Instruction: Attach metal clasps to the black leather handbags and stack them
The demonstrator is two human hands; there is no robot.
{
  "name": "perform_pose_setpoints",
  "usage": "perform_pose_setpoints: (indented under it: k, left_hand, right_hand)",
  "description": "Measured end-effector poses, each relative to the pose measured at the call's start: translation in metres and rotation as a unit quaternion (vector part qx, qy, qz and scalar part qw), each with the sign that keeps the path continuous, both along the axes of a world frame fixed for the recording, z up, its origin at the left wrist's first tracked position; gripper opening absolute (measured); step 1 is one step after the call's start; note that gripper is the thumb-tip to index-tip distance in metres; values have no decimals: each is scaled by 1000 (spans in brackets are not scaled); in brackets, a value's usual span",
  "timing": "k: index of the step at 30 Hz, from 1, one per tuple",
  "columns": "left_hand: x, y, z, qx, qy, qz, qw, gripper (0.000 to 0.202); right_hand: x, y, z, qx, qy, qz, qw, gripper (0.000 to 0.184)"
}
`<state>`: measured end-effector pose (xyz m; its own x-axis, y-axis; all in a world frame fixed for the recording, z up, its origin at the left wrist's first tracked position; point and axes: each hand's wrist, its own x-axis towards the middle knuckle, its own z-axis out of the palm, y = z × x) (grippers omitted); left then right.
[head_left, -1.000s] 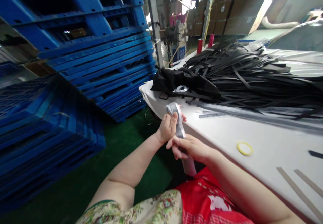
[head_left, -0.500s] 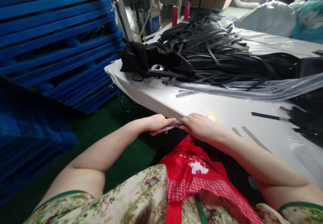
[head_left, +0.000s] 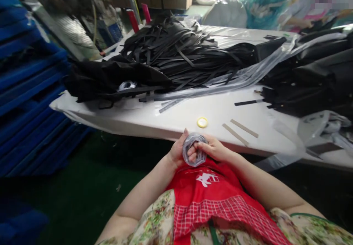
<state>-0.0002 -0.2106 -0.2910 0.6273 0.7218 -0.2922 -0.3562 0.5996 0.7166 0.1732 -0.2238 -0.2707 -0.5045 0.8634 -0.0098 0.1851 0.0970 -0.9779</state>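
In front of the red apron, my hands hold a ring-shaped coil of greyish see-through plastic strip. My left hand grips its left side, with the thumb pointing up along the outside and fingertips showing through the middle. On the right, my right hand is closed around the coil's other side, its thumb and fingers reaching over into the opening. Just beyond the hands, a yellow-rimmed ring lies on the white-covered table.
Black straps are heaped across the table, with black fabric to their left. Two beige strips lie right of the yellow ring. Blue pallets are stacked at left. Another person is at the far right.
The view has swung right. The plastic strip, seen edge-on between my hands before, now shows as a round coil facing me, and my hands are closer together around it.
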Motion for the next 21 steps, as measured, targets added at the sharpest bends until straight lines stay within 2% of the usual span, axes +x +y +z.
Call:
perform_pose_setpoints:
  k: [2,3,6,7,9,11,12,13,14,15,16,17,18,21]
  left_hand:
    - [21,0,-4,87,83,49,991,61]
    - [29,-1,-5,146,126,48,980,57]
    - [48,-7,-6,330,225,-51,915,49]
    - [52,-11,-6,378,248,-85,888,45]
    - [58,-19,-7,431,287,-105,849,38]
    - [59,-27,-10,437,315,-93,837,33]
    - [59,-30,-13,432,323,-86,838,31]
    - [58,-32,-15,422,328,-77,842,29]
    - [57,-32,-17,408,329,-71,849,30]
    - [56,-32,-19,389,326,-70,859,30]
    - [55,-31,-19,366,321,-72,870,29]
    - [55,-30,-19,340,314,-79,883,29]
    - [54,-28,-18,308,305,-91,896,29]
    - [51,-24,-12,203,261,-138,934,34]
  right_hand:
    - [28,-5,-2,-74,-30,37,996,43]
    - [39,-9,-4,-103,-56,61,991,43]
    - [62,-25,-11,-128,-130,85,980,40]
    - [67,-30,-13,-120,-145,75,979,40]
    - [78,-37,-16,-106,-153,61,981,40]
    - [93,-39,-17,-78,-164,11,983,38]
    - [102,-38,-18,-44,-189,-48,980,37]
    - [112,-37,-20,0,-234,-125,964,35]
    - [122,-34,-22,48,-293,-207,932,33]
    - [131,-31,-26,92,-358,-275,888,32]
    - [138,-29,-30,126,-418,-315,843,31]
    - [143,-26,-34,150,-466,-326,809,31]
    - [146,-24,-39,166,-500,-318,788,31]
    - [150,-18,-50,198,-554,-264,764,28]
